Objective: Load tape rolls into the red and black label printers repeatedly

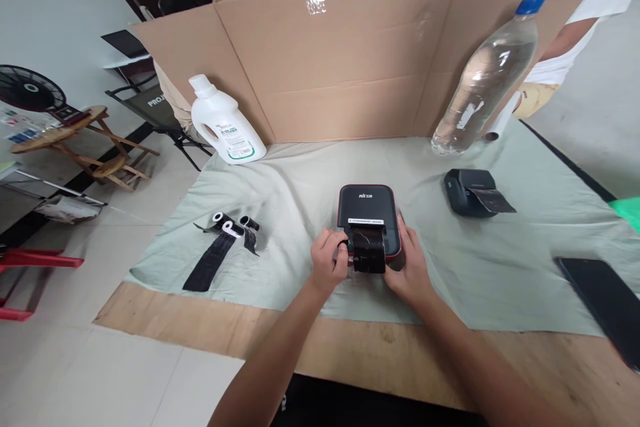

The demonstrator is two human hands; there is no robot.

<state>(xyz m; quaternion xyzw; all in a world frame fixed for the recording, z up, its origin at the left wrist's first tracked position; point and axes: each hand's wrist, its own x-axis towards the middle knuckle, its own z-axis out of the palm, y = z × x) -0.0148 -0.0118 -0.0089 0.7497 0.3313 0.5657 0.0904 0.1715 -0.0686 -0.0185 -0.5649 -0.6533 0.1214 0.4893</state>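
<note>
Both hands meet at the front of a black label printer [369, 203] with a red edge, which sits near the middle of the cloth, just ahead of the person. The left hand [327, 261] is curled, its fingertips pinching the left end of a black roll [369, 252] that lies in the printer's front mouth. The right hand [411, 268] is cupped against the printer's right front corner, with the thumb near the roll. Behind it all, from about 10 to 2 o'clock, stands a folded cardboard screen [350, 60] with a scrap of clear tape on its top edge. A pale green cloth [300, 193] covers most of the wooden tabletop [380, 347], whose bare board shows along the near edge. At 1 o'clock a clear water bottle [487, 77] with a blue cap leans against the cardboard. At 11 o'clock stands a white detergent jug [225, 123], touching the screen's foot. At 4 o'clock, well apart from the hands, a dark flat slab [607, 303] lies at the table's edge; I cannot tell whether it is a phone or a tablet. A second, smaller black printer [470, 192] sits at 2 o'clock with dark paper poking from it. At 9 o'clock lie small loose rolls [227, 227], black strips trailing from them.
</note>
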